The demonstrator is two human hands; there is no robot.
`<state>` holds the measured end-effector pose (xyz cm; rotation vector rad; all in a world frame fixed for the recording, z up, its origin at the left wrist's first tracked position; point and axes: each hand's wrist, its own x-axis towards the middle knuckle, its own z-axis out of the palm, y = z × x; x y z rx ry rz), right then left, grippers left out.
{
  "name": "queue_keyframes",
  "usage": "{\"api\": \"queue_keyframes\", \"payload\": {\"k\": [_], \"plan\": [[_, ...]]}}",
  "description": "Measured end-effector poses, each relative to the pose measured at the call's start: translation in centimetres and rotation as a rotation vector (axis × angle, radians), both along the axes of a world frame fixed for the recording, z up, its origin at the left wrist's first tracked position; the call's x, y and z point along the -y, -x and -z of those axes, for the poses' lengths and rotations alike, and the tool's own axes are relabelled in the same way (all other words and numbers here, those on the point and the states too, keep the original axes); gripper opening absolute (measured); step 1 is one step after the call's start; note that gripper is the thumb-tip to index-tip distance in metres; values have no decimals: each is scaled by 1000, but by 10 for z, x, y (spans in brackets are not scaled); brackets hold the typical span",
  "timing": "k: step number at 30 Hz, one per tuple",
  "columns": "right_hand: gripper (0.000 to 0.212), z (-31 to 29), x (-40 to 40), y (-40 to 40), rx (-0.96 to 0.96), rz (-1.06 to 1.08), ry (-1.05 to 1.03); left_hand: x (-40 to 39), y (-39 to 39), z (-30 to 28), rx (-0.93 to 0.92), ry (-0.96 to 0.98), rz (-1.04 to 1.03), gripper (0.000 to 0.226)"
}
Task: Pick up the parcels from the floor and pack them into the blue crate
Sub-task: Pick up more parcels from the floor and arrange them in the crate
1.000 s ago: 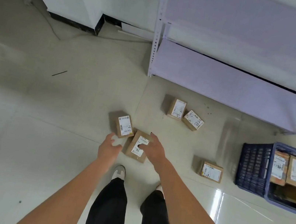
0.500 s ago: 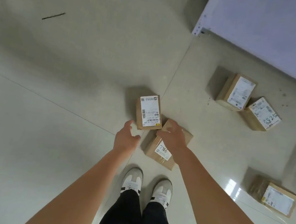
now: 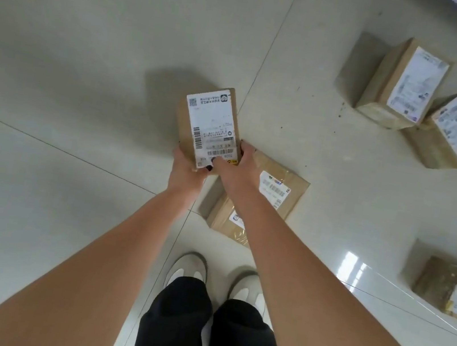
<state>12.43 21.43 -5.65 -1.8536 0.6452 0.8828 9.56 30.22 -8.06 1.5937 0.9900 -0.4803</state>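
Both hands hold one labelled parcel [image 3: 209, 128] at its near end: the left hand [image 3: 184, 170] cups the near-left corner, and the right hand [image 3: 232, 167] wraps the near-right edge with its thumb on the label. Just right of the grip a flatter parcel [image 3: 275, 192] lies on the floor [image 3: 74, 58]. Two touching parcels [image 3: 403, 83] sit far right; another parcel [image 3: 454, 289] lies near right. Bare tile spreads left.

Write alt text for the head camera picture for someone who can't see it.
Both hands, left and right, hold a labelled cardboard parcel by its near end. A flatter parcel lies under the right forearm; three more parcels sit on the tiled floor.
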Motion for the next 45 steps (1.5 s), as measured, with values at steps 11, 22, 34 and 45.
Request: {"api": "queue_keyframes", "payload": {"k": [11,22,34,45], "plan": [[41,-188,100,55,-92,349,-41,99,21,-182,-15,-93,277,37],[51,-376,406,139,27,416,-134,377,82,-357,191,-100,462,53],[45,-576,698,257,0,514,29,670,200,-548,152,194,419,61],[42,-593,858,266,-2,695,-170,802,195,-562,65,345,377,58]]}}
